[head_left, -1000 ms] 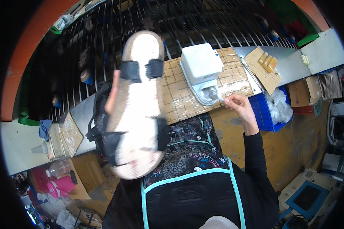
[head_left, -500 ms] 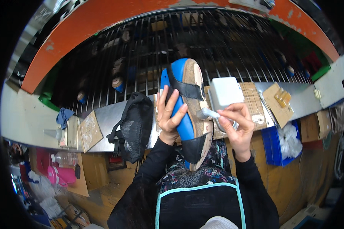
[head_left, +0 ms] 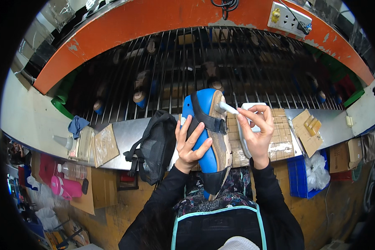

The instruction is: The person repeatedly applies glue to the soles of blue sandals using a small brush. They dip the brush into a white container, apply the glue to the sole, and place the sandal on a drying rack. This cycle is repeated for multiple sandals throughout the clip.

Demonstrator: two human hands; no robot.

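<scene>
Brush at the far end, shoe form lengthwise between the hands

From my distant seat I see the blue shoe form with black straps held up before the apron, its long axis running away from the body, its tan underside turned rightward. The left hand grips it from the left, fingers spread along the blue side. The right hand pinches a white-handled brush and is the nearer hand to the far end, which lies just left of its fingertips. The brush head seems to meet the underside there; I can't be sure of contact.
</scene>
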